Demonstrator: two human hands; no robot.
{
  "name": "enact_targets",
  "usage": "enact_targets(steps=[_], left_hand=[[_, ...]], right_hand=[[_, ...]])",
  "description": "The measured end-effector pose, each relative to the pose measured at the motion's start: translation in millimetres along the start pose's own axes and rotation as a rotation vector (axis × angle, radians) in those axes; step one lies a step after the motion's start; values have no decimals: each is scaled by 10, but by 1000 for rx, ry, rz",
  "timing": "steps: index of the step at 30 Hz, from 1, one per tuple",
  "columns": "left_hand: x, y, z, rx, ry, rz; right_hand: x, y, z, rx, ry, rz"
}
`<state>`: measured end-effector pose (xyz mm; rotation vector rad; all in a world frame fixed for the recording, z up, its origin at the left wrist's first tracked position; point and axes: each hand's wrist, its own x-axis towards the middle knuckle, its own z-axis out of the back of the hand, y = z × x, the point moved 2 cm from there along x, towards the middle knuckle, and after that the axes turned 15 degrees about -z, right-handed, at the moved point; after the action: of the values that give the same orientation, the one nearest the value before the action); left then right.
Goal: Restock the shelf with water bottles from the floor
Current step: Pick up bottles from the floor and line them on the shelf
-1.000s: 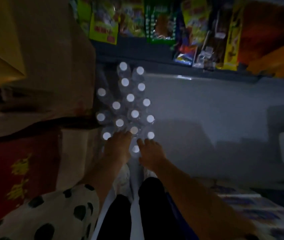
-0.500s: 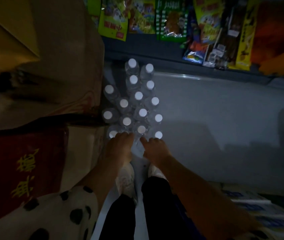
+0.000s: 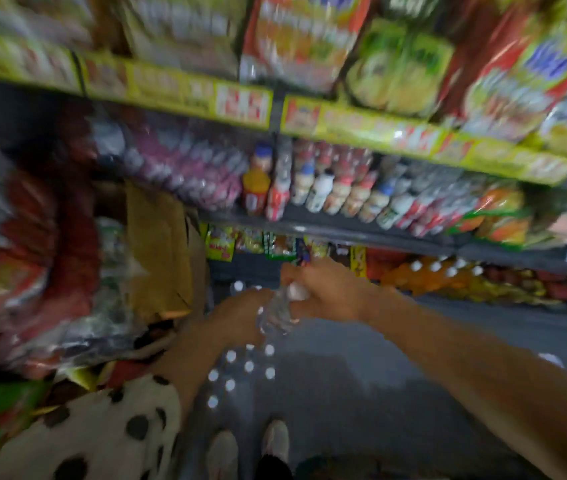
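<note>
The view is blurred by motion. My right hand (image 3: 323,292) grips a clear water bottle (image 3: 277,315) near its white cap, lifted above the floor. My left hand (image 3: 240,317) holds the same bottle or one beside it lower down; the blur hides which. Below them a group of several water bottles with white caps (image 3: 240,368) stands on the grey floor (image 3: 361,375). The shelf with bottled drinks (image 3: 327,192) is straight ahead, above my hands.
Snack bags fill the top shelf (image 3: 309,46) and the low shelf (image 3: 275,244). Wrapped packs and a brown cardboard box (image 3: 157,251) crowd the left. Orange drink bottles (image 3: 448,275) sit low at the right. My shoes (image 3: 251,448) stand behind the bottles.
My view has swung up from the floor to the shelves. Both hands have risen from the bottle group, lifting a bottle off the floor.
</note>
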<state>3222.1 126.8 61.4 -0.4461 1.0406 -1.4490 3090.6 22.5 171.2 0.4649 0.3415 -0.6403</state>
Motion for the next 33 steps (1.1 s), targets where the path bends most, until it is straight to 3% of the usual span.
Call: enact_targets(steps=[5,10,16,23,26,33], left_hand=[[-327,-1231,1033,41,-163,-218],[-739,-2144,1819,67,-214,-287],[-1077,-2938,2338,160,-364,-356],[-998,-3473,2660,432,-646,-307],[-919,-3680,2662,480,-692,-277],[-906,-4031,2841,116,-514,-398]], right_hand=[[-638,569,1681,14,-210,87],[-1285,1074,2861,33,-372,188],[-1767,1354,3627,139,-553,163],[-1986,1264,4124,28,-846,77],[-1936,1255,4330,-45,-875,107],[-1966,1356,4794,-200,-705,355]])
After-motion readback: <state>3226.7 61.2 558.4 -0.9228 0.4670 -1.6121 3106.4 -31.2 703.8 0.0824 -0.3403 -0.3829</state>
